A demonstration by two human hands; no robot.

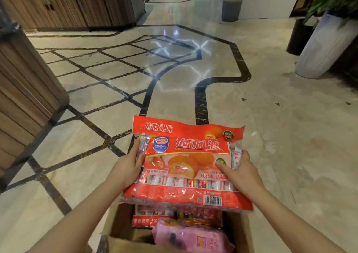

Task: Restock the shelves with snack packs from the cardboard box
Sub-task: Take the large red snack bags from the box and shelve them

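2 hands, left [127, 168] and right [239, 170], arms outstretched, gripping red snack packs [186, 167] by opposite edges, above cardboard box [120, 231]

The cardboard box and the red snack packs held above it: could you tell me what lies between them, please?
In the head view, nothing: the red snack packs hang directly over the cardboard box.

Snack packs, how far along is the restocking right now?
Early. In hand: the left hand and right hand grip stacked red snack packs above the cardboard box. Left: red packs and a pink pack remain boxed. No shelf is visible, so nothing shows as shelved.
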